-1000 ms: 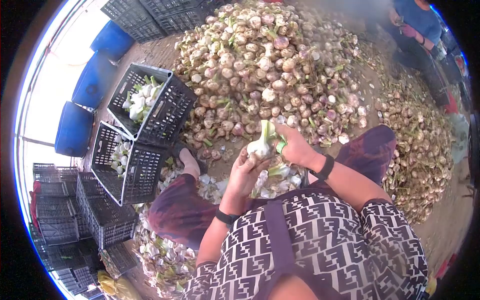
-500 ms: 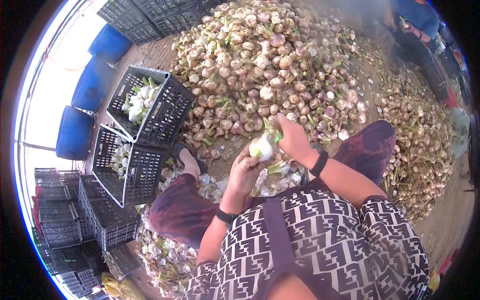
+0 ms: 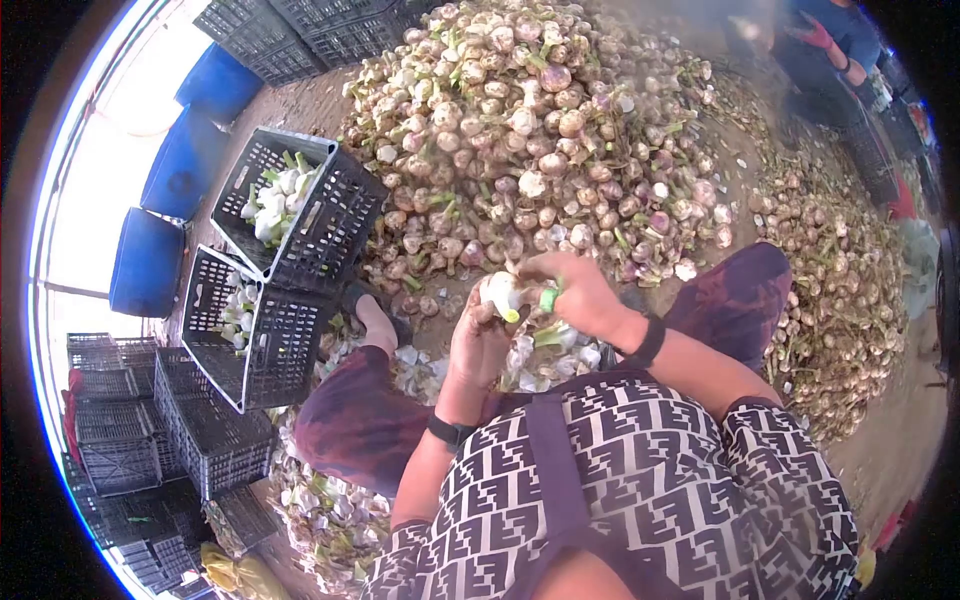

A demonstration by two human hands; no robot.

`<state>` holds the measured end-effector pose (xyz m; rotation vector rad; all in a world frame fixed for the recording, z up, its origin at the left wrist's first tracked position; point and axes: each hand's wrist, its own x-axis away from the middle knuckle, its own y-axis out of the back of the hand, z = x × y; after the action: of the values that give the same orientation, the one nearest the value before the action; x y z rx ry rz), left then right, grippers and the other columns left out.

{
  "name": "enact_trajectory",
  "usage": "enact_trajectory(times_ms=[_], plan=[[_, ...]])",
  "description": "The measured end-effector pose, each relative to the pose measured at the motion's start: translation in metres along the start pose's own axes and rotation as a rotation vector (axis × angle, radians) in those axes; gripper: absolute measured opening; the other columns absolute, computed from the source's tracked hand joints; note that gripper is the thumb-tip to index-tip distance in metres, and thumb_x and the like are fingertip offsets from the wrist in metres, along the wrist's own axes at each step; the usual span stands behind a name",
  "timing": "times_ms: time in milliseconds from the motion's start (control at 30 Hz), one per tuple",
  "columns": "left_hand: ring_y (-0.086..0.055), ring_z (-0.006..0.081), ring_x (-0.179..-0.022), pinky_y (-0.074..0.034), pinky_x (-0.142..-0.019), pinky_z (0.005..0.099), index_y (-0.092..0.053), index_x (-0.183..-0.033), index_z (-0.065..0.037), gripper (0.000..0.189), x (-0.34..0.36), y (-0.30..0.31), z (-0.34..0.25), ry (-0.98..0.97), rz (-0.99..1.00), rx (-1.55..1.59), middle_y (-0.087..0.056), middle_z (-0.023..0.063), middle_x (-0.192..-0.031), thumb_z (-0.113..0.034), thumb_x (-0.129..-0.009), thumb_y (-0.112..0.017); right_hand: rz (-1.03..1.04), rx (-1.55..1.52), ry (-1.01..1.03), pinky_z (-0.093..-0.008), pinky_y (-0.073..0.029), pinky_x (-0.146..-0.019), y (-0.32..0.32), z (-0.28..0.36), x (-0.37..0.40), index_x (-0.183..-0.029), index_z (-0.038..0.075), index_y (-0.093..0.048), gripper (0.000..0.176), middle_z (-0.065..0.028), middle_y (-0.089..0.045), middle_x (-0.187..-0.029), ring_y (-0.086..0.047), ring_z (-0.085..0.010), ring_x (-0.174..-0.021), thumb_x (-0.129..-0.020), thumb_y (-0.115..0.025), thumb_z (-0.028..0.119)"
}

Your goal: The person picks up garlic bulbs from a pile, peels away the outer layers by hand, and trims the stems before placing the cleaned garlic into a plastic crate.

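Observation:
My left hand (image 3: 479,343) is closed around a white garlic bulb (image 3: 499,293), whose pale green cut stem points down toward me. Close beside the bulb's right side, my right hand (image 3: 583,292) is closed on a small tool with a green handle (image 3: 549,298); its working end is hidden. The right fingertips reach the top of the bulb. Below both hands, garlic skins and stem trimmings (image 3: 430,372) cover the ground between my legs.
A large heap of untrimmed garlic (image 3: 540,140) rises ahead, with more garlic (image 3: 840,290) at right. Two black crates (image 3: 345,215) (image 3: 285,345) with peeled bulbs stand left. Stacked crates (image 3: 220,440) and blue barrels (image 3: 148,265) lie beyond. Another person (image 3: 815,50) works at upper right.
The bulb has turned over, so its cut stem now faces down toward me. Both hands have shifted slightly left, and the right fingers have moved over the bulb's top.

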<state>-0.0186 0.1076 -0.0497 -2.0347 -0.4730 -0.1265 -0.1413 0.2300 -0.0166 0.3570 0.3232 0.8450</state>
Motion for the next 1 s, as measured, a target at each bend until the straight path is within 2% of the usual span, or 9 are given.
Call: enact_trajectory(times_ms=[133,333,433,533,667,800,867,900,1000], plan=[[-0.052,0.0217,-0.105,-0.042,-0.091,0.0346,-0.043,-0.12,-0.004,0.048,-0.003,-0.001,-0.001,0.009,0.002,0.007,-0.052,0.0083,-0.116,-0.016,-0.076,-0.058,-0.078,0.112,0.125,-0.0361,-0.046,-0.071,-0.009,-0.013,-0.001,-0.087,0.003,-0.063,0.022,-0.0133,-0.062,-0.084,-0.057,-0.0304,-0.078,-0.065,-0.063,0.005],[-0.054,0.02,-0.098,-0.043,-0.087,0.0318,-0.046,-0.118,-0.001,0.043,0.003,0.001,0.0,0.054,-0.091,-0.012,-0.055,0.0087,-0.109,-0.015,-0.078,-0.054,-0.063,0.458,0.359,-0.0379,-0.041,-0.071,-0.003,-0.002,-0.001,-0.087,0.003,-0.059,0.032,-0.0098,-0.058,-0.08,-0.053,-0.0286,-0.079,-0.055,-0.056,0.004],[-0.054,0.0202,-0.097,-0.043,-0.087,0.0323,-0.048,-0.116,0.001,0.043,0.0,0.011,-0.001,0.149,0.05,-0.019,-0.056,0.009,-0.108,-0.015,-0.077,-0.056,-0.028,0.555,0.365,-0.0341,-0.04,-0.071,0.002,-0.005,-0.005,-0.081,0.006,-0.058,0.017,-0.0056,-0.056,-0.075,-0.052,-0.0237,-0.081,-0.065,-0.055,0.011],[-0.055,0.0205,-0.096,-0.043,-0.086,0.033,-0.049,-0.113,0.002,0.043,0.003,0.006,0.002,0.247,-0.01,-0.147,-0.056,0.0083,-0.105,-0.017,-0.075,-0.058,-0.098,0.613,0.317,-0.0348,-0.039,-0.072,0.001,-0.026,-0.01,-0.078,0.007,-0.058,0.013,-0.0056,-0.057,-0.076,-0.052,-0.0233,-0.081,-0.068,-0.054,0.013],[-0.055,0.0214,-0.098,-0.043,-0.088,0.034,-0.049,-0.11,-0.001,0.041,0.006,-0.005,-0.002,0.114,0.068,-0.246,-0.057,0.0071,-0.103,-0.017,-0.074,-0.063,0.136,0.867,0.07,-0.0332,-0.039,-0.074,-0.005,-0.067,0.0,-0.077,0.008,-0.057,0.008,-0.0063,-0.058,-0.078,-0.054,-0.0224,-0.083,-0.075,-0.05,0.011],[-0.055,0.0219,-0.097,-0.045,-0.088,0.0377,-0.048,-0.113,-0.005,0.039,0.006,0.003,-0.003,0.074,-0.048,-0.163,-0.057,0.0077,-0.105,-0.018,-0.079,-0.062,0.185,0.495,-0.15,-0.0379,-0.045,-0.07,0.002,-0.041,0.008,-0.082,0.004,-0.058,0.011,-0.0109,-0.06,-0.08,-0.058,-0.0278,-0.079,-0.077,-0.056,0.014],[-0.056,0.0219,-0.097,-0.045,-0.087,0.0394,-0.047,-0.115,-0.007,0.037,0.002,0.008,-0.001,0.03,-0.09,-0.117,-0.056,0.0078,-0.106,-0.019,-0.082,-0.061,0.052,0.092,-0.041,-0.0392,-0.046,-0.068,-0.001,-0.025,0.007,-0.087,0.002,-0.057,0.015,-0.0132,-0.06,-0.081,-0.058,-0.0308,-0.077,-0.077,-0.059,0.013],[-0.056,0.0214,-0.096,-0.045,-0.087,0.0391,-0.045,-0.115,-0.007,0.032,0.001,0.008,0.0,0.026,-0.076,-0.141,-0.055,0.0078,-0.108,-0.022,-0.088,-0.054,-0.018,-0.109,0.012,-0.0399,-0.047,-0.068,-0.003,-0.018,0.007,-0.089,0.001,-0.057,0.017,-0.0143,-0.061,-0.081,-0.059,-0.0323,-0.076,-0.077,-0.06,0.013],[-0.056,0.0212,-0.097,-0.045,-0.086,0.0377,-0.046,-0.115,-0.007,0.029,0.002,-0.001,0.002,0.075,-0.175,-0.16,-0.055,0.0078,-0.109,-0.022,-0.091,-0.049,-0.074,0.126,0.181,-0.0397,-0.047,-0.068,-0.008,-0.006,0.009,-0.092,0.001,-0.058,0.019,-0.0156,-0.06,-0.081,-0.058,-0.0339,-0.075,-0.074,-0.06,0.008]])
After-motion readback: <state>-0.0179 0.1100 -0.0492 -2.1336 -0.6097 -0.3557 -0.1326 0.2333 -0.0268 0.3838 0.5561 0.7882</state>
